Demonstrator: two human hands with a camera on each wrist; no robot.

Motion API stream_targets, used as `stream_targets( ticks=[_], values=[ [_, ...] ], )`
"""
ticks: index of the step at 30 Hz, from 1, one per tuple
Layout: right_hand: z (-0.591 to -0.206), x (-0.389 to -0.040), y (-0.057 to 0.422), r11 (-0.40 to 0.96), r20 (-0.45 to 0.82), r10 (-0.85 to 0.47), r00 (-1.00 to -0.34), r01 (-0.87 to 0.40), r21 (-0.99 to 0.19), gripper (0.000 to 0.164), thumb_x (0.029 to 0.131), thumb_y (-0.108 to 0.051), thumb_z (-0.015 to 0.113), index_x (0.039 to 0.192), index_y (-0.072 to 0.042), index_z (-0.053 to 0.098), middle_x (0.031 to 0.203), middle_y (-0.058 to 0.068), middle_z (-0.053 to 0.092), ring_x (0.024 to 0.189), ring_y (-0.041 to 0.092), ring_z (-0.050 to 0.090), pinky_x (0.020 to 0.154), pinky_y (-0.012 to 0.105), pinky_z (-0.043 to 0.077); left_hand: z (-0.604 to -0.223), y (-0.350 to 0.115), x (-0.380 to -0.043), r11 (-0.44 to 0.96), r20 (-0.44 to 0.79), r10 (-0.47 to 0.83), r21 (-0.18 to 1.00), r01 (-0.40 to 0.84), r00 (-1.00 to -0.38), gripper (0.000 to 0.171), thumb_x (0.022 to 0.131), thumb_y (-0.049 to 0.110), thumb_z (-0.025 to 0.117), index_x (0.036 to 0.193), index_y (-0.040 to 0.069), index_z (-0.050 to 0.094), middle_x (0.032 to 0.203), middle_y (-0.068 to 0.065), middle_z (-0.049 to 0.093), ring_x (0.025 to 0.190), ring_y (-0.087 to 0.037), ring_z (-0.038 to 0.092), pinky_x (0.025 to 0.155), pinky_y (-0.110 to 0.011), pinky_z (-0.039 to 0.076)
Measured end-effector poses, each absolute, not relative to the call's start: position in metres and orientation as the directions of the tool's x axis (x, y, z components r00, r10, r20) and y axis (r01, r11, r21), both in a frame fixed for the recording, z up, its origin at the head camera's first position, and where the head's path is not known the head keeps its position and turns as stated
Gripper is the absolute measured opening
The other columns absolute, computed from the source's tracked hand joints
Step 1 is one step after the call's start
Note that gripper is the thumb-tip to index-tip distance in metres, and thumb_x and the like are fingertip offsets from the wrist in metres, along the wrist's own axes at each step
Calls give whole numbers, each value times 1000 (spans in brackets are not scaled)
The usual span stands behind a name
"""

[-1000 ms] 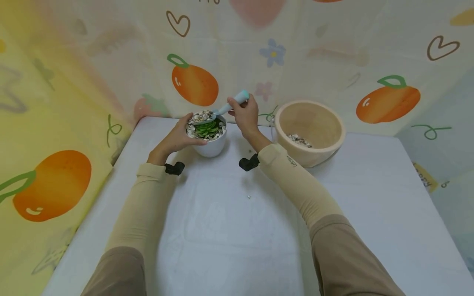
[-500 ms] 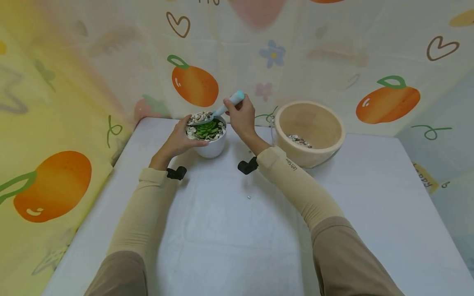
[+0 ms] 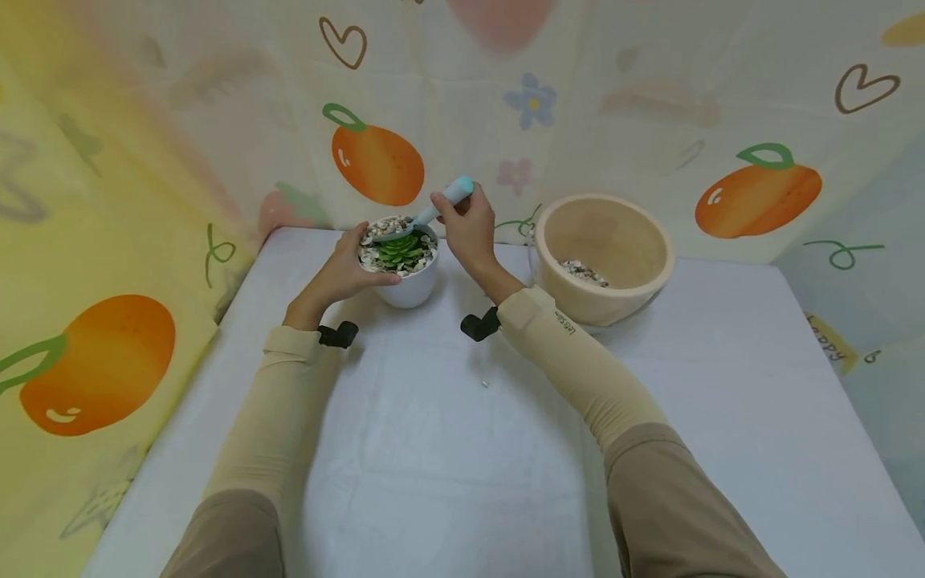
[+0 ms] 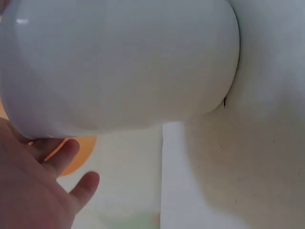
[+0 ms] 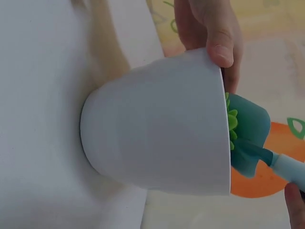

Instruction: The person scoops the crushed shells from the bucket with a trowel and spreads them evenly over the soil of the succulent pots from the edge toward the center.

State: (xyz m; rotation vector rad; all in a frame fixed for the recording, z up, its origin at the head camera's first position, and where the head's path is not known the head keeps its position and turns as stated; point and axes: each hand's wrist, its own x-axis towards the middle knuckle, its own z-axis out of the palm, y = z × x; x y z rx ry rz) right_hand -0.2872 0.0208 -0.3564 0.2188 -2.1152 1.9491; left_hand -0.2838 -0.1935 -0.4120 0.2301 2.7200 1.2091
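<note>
Over the white pot (image 3: 406, 285), right grip (image 3: 468, 227) pinches a pebble-laden scoop (image 3: 422, 217); left grip (image 3: 345, 265) cups the pot.

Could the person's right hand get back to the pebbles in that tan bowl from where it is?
Probably yes. The right hand holds the scoop over the white pot; the tan bowl stands open just beside it, with bare table between.

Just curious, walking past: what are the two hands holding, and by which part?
The right hand pinches a small scoop by its pale blue handle; the left hand grips the white pot at its rim.
</note>
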Motion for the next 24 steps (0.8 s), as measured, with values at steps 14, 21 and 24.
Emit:
stream_targets(
  ticks=[14,21,24],
  values=[
    [-339,-268,20,103,303,63,-951,-296,-950,26,86,-18,60,101,3,53,94,18,62,91,30,62,79,35,53,-422,-188,-283,583,10,168,805,108,-986,115,60,48,79,146,14,9,148,-12,17,135,-28,22,110,-49,20],
    [-362,-281,15,186,386,89,-918,-365,-912,32,85,-31,61,100,-5,53,87,10,63,80,19,64,71,21,52,-426,-185,-279,631,18,107,771,82,-994,118,58,58,76,146,16,9,148,-11,18,135,-29,22,108,-52,21],
    [-362,-281,13,219,416,87,-905,-390,-894,30,85,-32,61,99,-6,53,86,10,63,78,15,63,70,19,52,-422,-186,-277,661,11,98,747,74,-995,118,59,60,74,146,17,7,149,-11,17,135,-30,20,106,-56,20]
  ],
)
